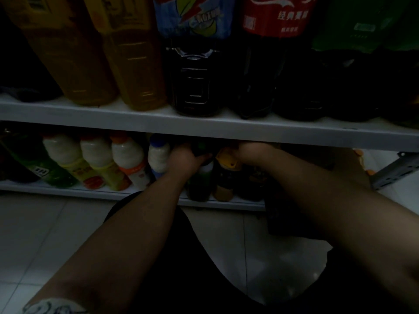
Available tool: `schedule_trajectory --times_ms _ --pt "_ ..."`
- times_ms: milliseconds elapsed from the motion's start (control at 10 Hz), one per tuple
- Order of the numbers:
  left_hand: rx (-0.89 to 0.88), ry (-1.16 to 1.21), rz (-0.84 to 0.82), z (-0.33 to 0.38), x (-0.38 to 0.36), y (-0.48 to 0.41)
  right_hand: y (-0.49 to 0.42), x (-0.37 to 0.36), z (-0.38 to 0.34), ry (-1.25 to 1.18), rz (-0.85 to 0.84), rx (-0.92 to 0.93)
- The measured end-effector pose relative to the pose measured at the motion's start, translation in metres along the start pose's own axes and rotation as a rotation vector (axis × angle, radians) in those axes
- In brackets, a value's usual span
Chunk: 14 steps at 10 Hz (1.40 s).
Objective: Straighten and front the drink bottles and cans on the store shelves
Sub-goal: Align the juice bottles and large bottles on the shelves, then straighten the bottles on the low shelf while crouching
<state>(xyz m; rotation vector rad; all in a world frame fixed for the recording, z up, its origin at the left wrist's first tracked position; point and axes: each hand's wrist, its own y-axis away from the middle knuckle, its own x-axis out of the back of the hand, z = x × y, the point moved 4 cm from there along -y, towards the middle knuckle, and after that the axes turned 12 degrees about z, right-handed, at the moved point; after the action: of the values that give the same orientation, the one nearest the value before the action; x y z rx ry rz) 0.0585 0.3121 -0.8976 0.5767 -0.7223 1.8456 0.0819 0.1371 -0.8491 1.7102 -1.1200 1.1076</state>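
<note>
Two bare forearms stretched forward to the lower shelf (68,189). Left hand (184,158) curled round the top of a dark green bottle (199,184) standing at the shelf front. Right hand (252,152) at a yellow-capped bottle (226,177) just beside it, fingers hidden under the upper shelf (226,128); grip impossible to tell.

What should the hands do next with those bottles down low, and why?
Probably pull the dark bottle forward into line with the yellow-capped bottle. The left hand grips its top, and the right hand sits by the yellow cap.
</note>
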Motion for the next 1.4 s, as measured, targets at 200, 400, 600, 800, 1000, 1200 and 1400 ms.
schedule_trajectory --times_ms 200,400,600,800,1000,1200,1400 --pt "0.037 0.092 -0.127 -0.002 0.001 -0.009 -0.003 0.002 0.006 -0.005 -0.044 -0.013" --pt "0.077 0.131 -0.215 -0.002 -0.005 -0.012 0.004 0.008 0.009 0.004 0.047 0.013" --pt "0.002 -0.088 -0.076 0.01 -0.02 -0.011 0.013 0.005 0.008 0.05 0.19 -0.026" --pt "-0.096 -0.222 -0.084 0.015 -0.014 -0.024 0.012 0.004 0.007 0.044 0.275 -0.097" --pt "0.295 0.256 -0.214 0.001 -0.012 -0.017 0.012 0.007 0.007 0.035 0.27 -0.04" --pt "0.198 0.162 -0.224 0.0 -0.014 -0.015 0.014 0.005 0.01 0.003 0.241 -0.03" --pt "-0.098 -0.346 -0.185 0.012 -0.019 -0.018 0.015 -0.001 0.012 0.014 0.35 -0.013"
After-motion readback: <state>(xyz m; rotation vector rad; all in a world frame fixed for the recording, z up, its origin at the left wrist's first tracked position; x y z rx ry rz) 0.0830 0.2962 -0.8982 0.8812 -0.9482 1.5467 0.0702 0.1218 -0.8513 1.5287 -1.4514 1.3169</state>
